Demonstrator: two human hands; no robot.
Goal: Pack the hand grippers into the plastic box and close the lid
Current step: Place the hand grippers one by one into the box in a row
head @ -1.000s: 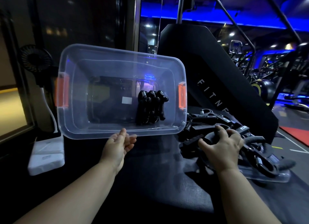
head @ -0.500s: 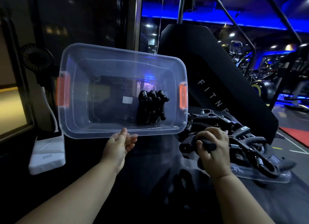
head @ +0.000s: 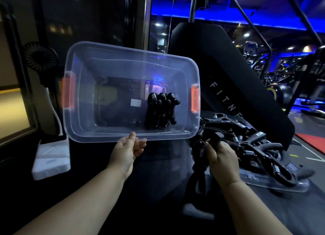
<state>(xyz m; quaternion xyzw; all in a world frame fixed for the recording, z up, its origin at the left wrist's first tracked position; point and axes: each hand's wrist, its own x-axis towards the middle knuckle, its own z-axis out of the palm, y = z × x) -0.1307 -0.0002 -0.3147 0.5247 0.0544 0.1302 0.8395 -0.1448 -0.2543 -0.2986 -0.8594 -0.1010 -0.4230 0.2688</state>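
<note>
One hand [head: 129, 149] only props the tilted box [head: 131, 92] by its near rim, fingers spread, so it could tip as the other hand [head: 222, 158], clenched on grippers [head: 209, 138], lifts them from the surface's right edge.

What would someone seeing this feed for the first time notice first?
The clear plastic box dominates the centre-left, tilted open toward the camera with orange latches at both ends and a few black hand grippers bunched at its right end. The left hand steadies its near rim. At right, the right hand grips a black gripper, beside a tangled pile of grippers lying on the clear lid.
</note>
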